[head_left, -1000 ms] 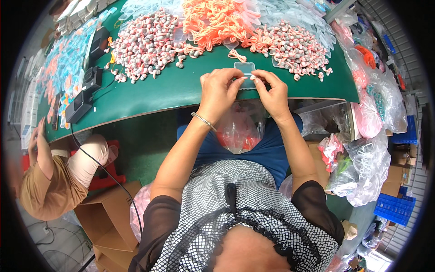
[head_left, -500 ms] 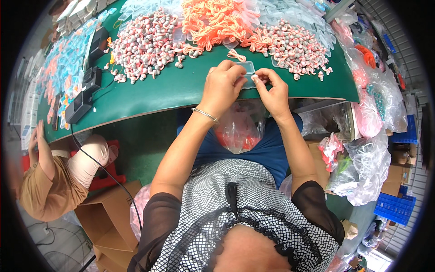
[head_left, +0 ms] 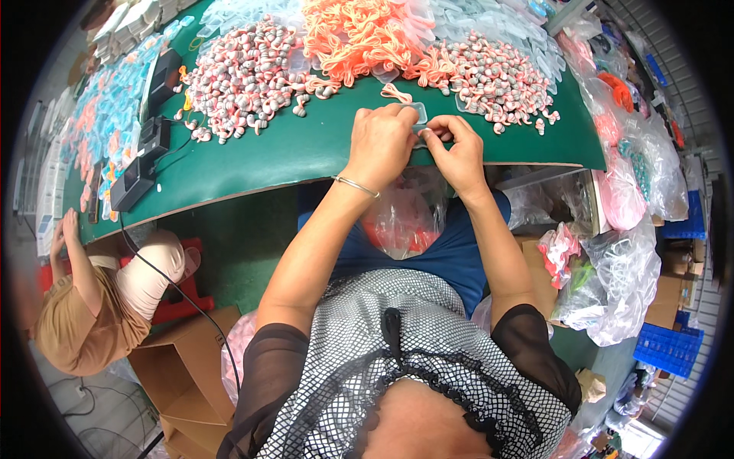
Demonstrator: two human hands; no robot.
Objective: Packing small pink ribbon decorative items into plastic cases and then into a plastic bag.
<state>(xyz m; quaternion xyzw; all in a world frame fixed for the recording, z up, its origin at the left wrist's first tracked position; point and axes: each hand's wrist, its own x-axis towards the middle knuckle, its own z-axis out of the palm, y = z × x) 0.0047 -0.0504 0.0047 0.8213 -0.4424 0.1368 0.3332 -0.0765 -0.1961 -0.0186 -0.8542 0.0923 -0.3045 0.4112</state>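
Observation:
Near the table's front edge, a small clear plastic case (head_left: 418,112) lies between my hands, its near part mostly covered by fingers. My left hand (head_left: 381,145) is closed on the left side of this case, fingers bent over it. From the right, my right hand (head_left: 459,155) pinches thumb and forefinger together at the case's near part. Whatever sits in that pinch is too small and hidden to name. Just beyond the case lies a looped bundle of orange cord (head_left: 396,93).
Across the green table (head_left: 267,164) lie a left pile of pink-and-grey striped coiled pieces (head_left: 245,80), a similar right pile (head_left: 493,80), orange cords (head_left: 355,38) and clear cases (head_left: 478,17). Black boxes (head_left: 134,182) with a cable stand left, near a seated person (head_left: 92,306).
My left hand has shifted slightly right, covering more of the case's near part. My right hand's fingertips have moved slightly left, closer to the left fingers.

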